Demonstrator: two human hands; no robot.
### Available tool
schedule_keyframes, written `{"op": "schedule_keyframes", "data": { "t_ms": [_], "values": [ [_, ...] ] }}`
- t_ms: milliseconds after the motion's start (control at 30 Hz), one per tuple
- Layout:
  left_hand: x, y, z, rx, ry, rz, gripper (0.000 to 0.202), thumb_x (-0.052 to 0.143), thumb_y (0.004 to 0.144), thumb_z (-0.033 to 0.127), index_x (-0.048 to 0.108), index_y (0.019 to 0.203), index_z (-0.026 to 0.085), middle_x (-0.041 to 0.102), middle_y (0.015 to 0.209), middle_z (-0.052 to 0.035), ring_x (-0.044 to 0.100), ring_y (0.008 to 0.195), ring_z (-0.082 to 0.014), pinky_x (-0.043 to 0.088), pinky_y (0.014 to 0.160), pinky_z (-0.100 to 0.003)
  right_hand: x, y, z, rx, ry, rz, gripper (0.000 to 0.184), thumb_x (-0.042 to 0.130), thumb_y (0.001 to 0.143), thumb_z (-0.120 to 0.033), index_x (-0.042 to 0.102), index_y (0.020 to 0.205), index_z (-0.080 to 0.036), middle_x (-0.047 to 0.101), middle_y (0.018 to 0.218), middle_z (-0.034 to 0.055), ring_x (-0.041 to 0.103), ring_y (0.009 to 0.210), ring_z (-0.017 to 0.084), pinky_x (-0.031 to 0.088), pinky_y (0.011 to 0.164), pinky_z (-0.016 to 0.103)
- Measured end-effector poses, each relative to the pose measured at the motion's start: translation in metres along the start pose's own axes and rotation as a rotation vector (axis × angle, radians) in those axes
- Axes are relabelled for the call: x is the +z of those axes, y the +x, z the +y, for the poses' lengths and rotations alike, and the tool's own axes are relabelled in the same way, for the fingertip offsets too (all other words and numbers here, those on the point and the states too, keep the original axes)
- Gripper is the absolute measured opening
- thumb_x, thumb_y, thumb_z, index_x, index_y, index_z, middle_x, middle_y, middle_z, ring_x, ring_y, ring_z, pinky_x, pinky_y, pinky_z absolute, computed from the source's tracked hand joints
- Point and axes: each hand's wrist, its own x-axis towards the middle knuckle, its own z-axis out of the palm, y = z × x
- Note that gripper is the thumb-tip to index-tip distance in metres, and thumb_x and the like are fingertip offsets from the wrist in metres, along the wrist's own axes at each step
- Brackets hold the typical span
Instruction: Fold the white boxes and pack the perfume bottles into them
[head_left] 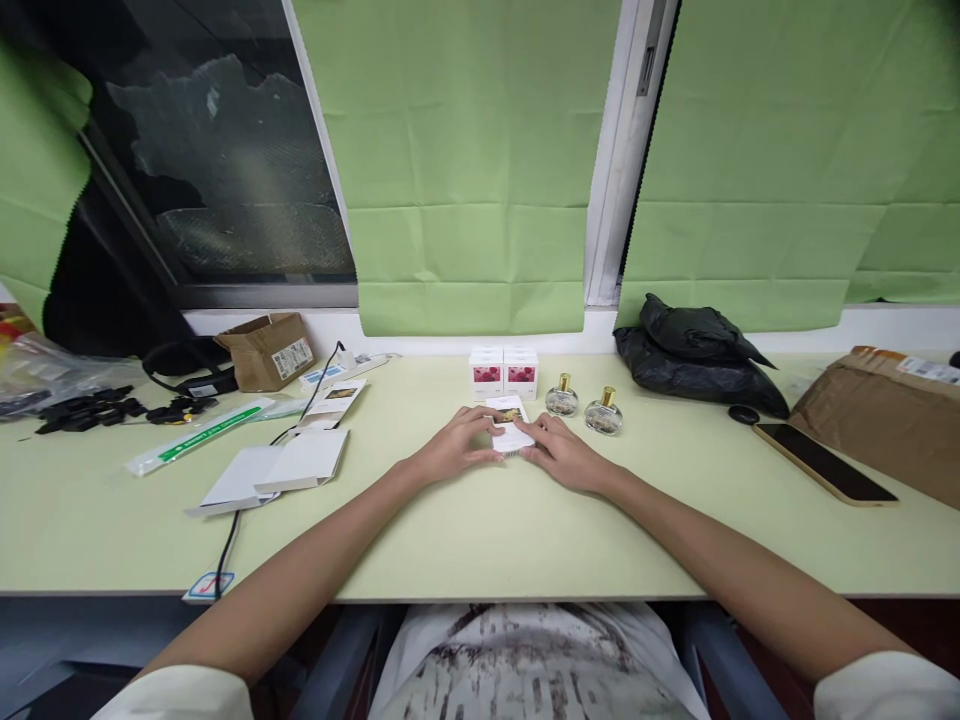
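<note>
Between my two hands lies a small white box [511, 437] with a yellow-flower picture on its face and a barcode at its near end. My left hand [459, 446] grips its left side, fingers curled along the edge. From the other side my right hand [564, 452] holds it, with the thumb near the picture. Just behind stand white boxes with pink pictures [504, 374], packed side by side. Two clear glass perfume bottles with gold tops, one nearer [604, 412] and one farther [562, 397], are to the right of my right hand.
Flattened white cartons [304, 460] and a black cable [229, 545] lie at left, near a green-striped plastic sleeve [202, 438] and an open cardboard box [266, 352]. Rightward are a black plastic bag [697, 360], a phone [825, 463] and a brown parcel [885, 420].
</note>
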Motion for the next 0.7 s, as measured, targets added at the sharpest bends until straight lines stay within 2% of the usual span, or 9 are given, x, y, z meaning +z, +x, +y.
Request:
{"op": "schedule_keyframes", "data": {
  "t_ms": [67,133,200,267,400,500,700],
  "values": [
    [-0.002,0.001,0.002,-0.012,0.000,-0.028,0.050,0.077,0.092,0.055,0.069,0.135,0.030,0.055,0.158,-0.0084,0.041,0.152,-0.0336,0.041,0.121,-0.052,0.000,0.000,0.001,-0.004,-0.031,0.015,0.060,0.046,0.109,-0.052,0.040,0.165,-0.034,0.053,0.140,0.0132,0.050,0.133,0.032,0.046,0.114,0.053],
    [-0.004,0.002,0.005,-0.038,-0.015,-0.056,0.064,0.076,0.093,0.055,0.059,0.150,0.033,0.062,0.152,-0.0080,0.038,0.156,-0.0321,0.041,0.123,-0.050,0.001,0.000,0.003,-0.015,-0.058,0.037,0.058,0.049,0.108,-0.050,0.042,0.164,-0.034,0.049,0.151,0.0130,0.047,0.139,0.034,0.044,0.116,0.054],
    [-0.007,0.001,0.009,-0.064,-0.036,-0.072,0.075,0.076,0.092,0.056,0.050,0.158,0.034,0.068,0.143,-0.0076,0.042,0.154,-0.0315,0.041,0.123,-0.048,0.002,0.001,0.005,-0.035,-0.068,0.060,0.058,0.052,0.107,-0.048,0.044,0.162,-0.030,0.052,0.153,0.0128,0.047,0.140,0.034,0.044,0.117,0.055],
    [-0.011,0.000,0.011,-0.082,-0.072,-0.083,0.080,0.079,0.089,0.059,0.049,0.159,0.034,0.068,0.144,-0.0073,0.050,0.150,-0.0322,0.042,0.122,-0.047,0.003,0.001,0.008,-0.056,-0.059,0.081,0.056,0.054,0.107,-0.046,0.047,0.159,-0.027,0.058,0.151,0.0123,0.050,0.137,0.034,0.045,0.116,0.056],
    [-0.013,-0.002,0.013,-0.096,-0.170,-0.096,0.080,0.080,0.087,0.060,0.053,0.156,0.031,0.063,0.151,-0.0085,0.057,0.143,-0.0326,0.043,0.121,-0.046,0.004,0.002,0.012,-0.088,-0.036,0.111,0.052,0.056,0.106,-0.046,0.054,0.153,-0.024,0.061,0.152,0.0113,0.052,0.138,0.033,0.045,0.116,0.054],
    [-0.011,-0.002,0.009,-0.102,-0.166,-0.057,0.072,0.079,0.089,0.058,0.057,0.151,0.029,0.069,0.142,-0.0091,0.058,0.140,-0.0313,0.043,0.121,-0.047,0.005,0.002,0.012,-0.095,-0.026,0.127,0.051,0.056,0.106,-0.048,0.057,0.151,-0.023,0.061,0.153,0.0113,0.054,0.140,0.033,0.044,0.118,0.055],
    [-0.004,-0.001,-0.003,-0.046,-0.086,0.007,0.049,0.081,0.087,0.059,0.070,0.124,0.028,0.072,0.135,-0.0091,0.057,0.138,-0.0324,0.045,0.118,-0.052,0.006,0.004,0.009,-0.094,-0.012,0.129,0.050,0.054,0.107,-0.049,0.058,0.151,-0.025,0.062,0.153,0.0113,0.056,0.138,0.034,0.044,0.117,0.058]
  ]
}}
